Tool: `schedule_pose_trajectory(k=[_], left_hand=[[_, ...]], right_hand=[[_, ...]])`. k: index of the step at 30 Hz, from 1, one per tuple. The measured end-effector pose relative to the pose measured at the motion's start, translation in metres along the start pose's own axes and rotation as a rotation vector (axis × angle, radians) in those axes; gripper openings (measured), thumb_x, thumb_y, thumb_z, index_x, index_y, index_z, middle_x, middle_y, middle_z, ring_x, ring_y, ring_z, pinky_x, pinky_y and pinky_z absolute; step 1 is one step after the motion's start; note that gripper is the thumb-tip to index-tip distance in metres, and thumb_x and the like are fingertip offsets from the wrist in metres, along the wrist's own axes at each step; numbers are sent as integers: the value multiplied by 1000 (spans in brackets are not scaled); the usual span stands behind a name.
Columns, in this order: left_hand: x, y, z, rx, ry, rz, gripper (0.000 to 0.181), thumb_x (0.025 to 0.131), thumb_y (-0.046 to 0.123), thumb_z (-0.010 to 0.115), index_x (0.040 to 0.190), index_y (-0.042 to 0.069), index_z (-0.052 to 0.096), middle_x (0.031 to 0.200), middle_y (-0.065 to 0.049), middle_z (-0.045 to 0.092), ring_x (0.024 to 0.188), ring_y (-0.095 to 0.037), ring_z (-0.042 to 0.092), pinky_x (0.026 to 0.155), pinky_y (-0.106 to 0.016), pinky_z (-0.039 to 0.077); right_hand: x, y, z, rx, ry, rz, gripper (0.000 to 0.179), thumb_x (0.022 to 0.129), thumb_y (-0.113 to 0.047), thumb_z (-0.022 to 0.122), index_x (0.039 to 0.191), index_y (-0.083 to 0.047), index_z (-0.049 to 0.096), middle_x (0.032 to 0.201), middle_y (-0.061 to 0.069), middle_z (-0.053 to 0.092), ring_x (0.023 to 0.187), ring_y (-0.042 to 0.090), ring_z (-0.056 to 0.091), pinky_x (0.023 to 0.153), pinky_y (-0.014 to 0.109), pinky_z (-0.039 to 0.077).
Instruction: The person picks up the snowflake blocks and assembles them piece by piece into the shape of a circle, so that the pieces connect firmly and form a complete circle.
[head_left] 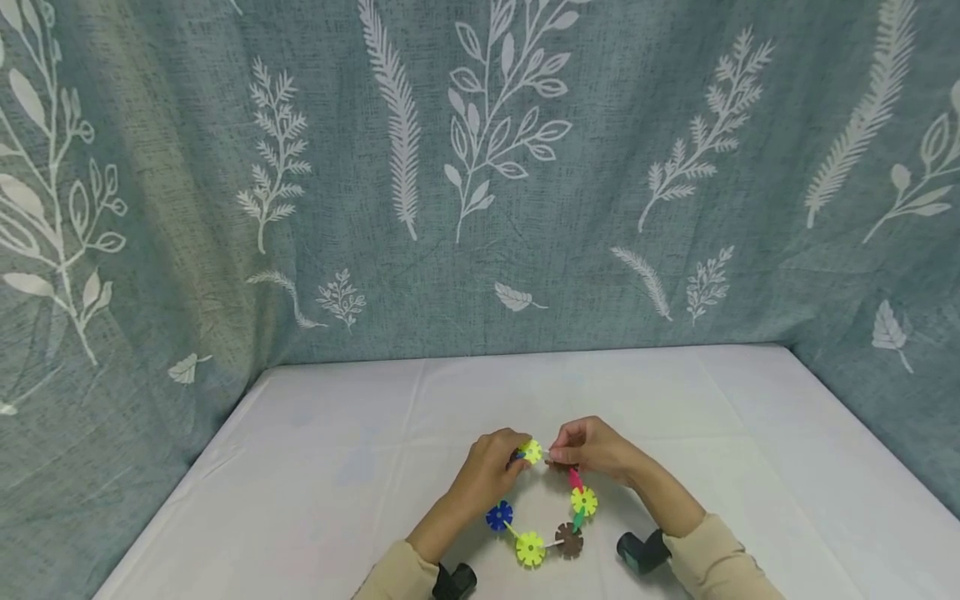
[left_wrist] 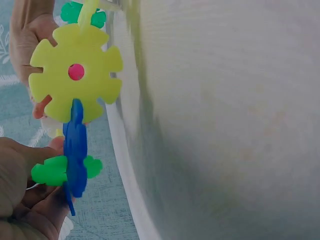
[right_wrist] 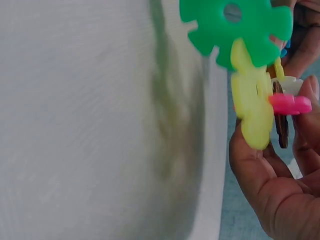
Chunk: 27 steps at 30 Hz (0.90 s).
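Note:
A loop of notched plastic interlocking discs hangs between both hands, over the white table. My left hand [head_left: 491, 464] pinches its upper left part, beside a yellow disc [head_left: 532, 452]; in the left wrist view a blue disc [left_wrist: 75, 147] and a green disc [left_wrist: 50, 171] sit at those fingers. Across from it, my right hand [head_left: 594, 450] grips the upper right part, with a white disc [right_wrist: 290, 84], a pink disc [right_wrist: 290, 104] and a brown disc [right_wrist: 281, 127] at its fingertips. Lower in the loop are a blue disc [head_left: 499, 516], a yellow disc [head_left: 530, 550] and a brown disc [head_left: 569, 542].
A white cloth covers the table [head_left: 337, 467]. Behind it and at the sides hangs a blue-green curtain [head_left: 330, 167] with white leaf prints. Black wrist cameras [head_left: 642, 552] stick out below the forearms, near the loop's lower end.

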<state>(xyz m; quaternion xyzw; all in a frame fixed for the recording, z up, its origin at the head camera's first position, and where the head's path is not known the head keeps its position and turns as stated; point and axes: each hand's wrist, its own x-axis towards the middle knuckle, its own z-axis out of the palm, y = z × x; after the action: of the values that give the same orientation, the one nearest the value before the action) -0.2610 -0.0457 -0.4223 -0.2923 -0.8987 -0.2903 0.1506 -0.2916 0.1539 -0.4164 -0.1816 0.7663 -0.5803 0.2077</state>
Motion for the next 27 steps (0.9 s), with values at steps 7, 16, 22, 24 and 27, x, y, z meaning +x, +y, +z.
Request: schedule_pose_trajectory(k=[7,16,22,24,27], left_hand=[[-1,4,-2,-10,-12,-13,26,80,3,67,105,-3,66,91,-10,66,78,-14,62,66,-20,49],[-5,7,-5,46,-25,0,27,78,1,68,104,-4,65,91,-12,66,77,-16,63,64,-20,49],[-6,7,-5,104,-36,38,26,75,-3,69,101,-4,65,90,-12,66,79,-19,64,65,-22,50],[-6,6,-4,102,-29,40,25,75,-3,70,99,-4,65,86,-12,66,76,-19,64,64,-22,50],[-6,7,-4,102,-14,11,23,75,-1,71,97,-4,66,84,-11,65,75,-17,63,63,-23,49]], right_hand=[[0,-2,-2,37,-35,-31,14,86,-6,62,78,5,59,77,4,67,69,12,61,58,22,47],[4,-4,4,5,-38,-36,16,86,-4,62,71,1,56,74,4,67,64,11,59,53,20,44],[6,0,9,-20,-35,-42,19,85,-4,62,72,8,54,74,6,67,62,11,56,51,20,41],[7,1,9,-32,-29,-44,20,85,-4,62,75,11,54,75,7,67,63,11,57,52,20,41],[8,-1,8,-59,-24,-26,18,85,-6,62,77,9,56,76,7,67,65,11,56,55,21,42]])
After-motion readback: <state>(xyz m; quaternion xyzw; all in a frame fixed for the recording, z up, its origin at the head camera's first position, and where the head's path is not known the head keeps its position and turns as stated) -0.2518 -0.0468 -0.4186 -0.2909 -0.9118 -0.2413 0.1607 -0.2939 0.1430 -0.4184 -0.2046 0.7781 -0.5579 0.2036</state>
